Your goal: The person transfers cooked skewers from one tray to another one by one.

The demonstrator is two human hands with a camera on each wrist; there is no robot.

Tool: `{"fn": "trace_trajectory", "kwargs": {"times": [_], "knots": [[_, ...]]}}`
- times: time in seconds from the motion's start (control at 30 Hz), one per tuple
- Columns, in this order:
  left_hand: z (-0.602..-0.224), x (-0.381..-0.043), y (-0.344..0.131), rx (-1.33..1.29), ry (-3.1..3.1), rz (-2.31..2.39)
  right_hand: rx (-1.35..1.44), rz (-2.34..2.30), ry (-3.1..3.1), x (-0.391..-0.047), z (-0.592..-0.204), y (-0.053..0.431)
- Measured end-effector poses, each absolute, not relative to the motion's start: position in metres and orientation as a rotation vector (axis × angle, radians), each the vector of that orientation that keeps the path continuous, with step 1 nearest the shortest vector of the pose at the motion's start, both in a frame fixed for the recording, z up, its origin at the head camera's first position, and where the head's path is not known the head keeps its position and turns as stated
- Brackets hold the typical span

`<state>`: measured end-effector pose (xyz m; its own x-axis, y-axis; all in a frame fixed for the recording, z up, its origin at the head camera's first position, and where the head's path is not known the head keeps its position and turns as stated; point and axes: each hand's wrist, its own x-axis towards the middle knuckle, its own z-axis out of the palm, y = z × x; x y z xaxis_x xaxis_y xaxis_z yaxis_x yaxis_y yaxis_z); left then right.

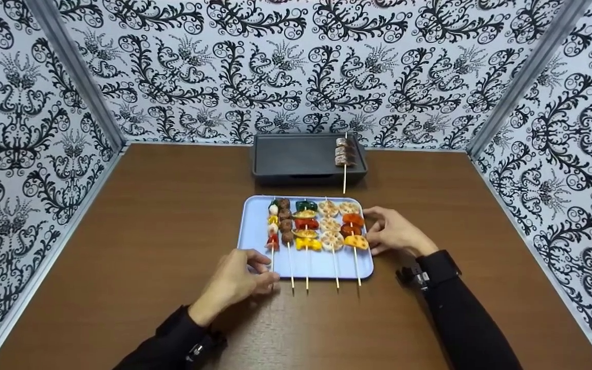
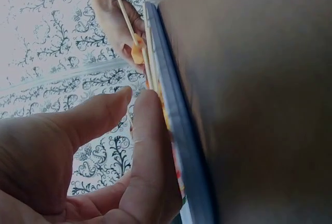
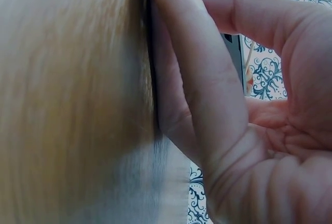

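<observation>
A pale blue tray point(image 1: 253, 226) holds several skewers side by side, their bare sticks pointing toward me. From left to right are a mixed skewer point(image 1: 273, 226), a meatball skewer point(image 1: 286, 225), a vegetable skewer point(image 1: 306, 224), a lotus root skewer point(image 1: 331, 226) and another mixed skewer point(image 1: 352, 229). My left hand point(image 1: 239, 277) is at the tray's front left corner, by the leftmost stick. In the left wrist view its thumb and forefinger are apart, with nothing visible between them. Along the tray's right edge, my right hand point(image 1: 396, 232) touches the side with fairly straight fingers.
Behind the tray stands a dark grey grill plate point(image 1: 296, 154). One meat skewer point(image 1: 345, 153) lies at its right end, its stick overhanging the front. Patterned panels point(image 1: 285, 67) enclose the brown table point(image 1: 172, 205) at the back and sides.
</observation>
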<state>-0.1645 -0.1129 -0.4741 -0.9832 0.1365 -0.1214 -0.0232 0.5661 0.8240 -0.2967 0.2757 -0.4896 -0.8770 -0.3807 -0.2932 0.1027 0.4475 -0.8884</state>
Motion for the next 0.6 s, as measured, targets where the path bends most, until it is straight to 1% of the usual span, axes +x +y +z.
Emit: {"fn": "trace_trajectory", "kwargs": {"times": [0.17,0.4,0.6], "knots": [[-0.467,-0.169,-0.114,0.105,2.608,1.408,-0.233,-1.445,2.249,-0.298,-0.487,0.276],[-0.455,-0.176,-0.116,0.168,2.847,1.388,-0.216,-1.444,2.272,-0.298,-0.487,0.273],[-0.447,-0.184,-0.112,0.199,2.905,1.457,-0.21,-1.433,2.27,-0.299,-0.488,0.273]]}}
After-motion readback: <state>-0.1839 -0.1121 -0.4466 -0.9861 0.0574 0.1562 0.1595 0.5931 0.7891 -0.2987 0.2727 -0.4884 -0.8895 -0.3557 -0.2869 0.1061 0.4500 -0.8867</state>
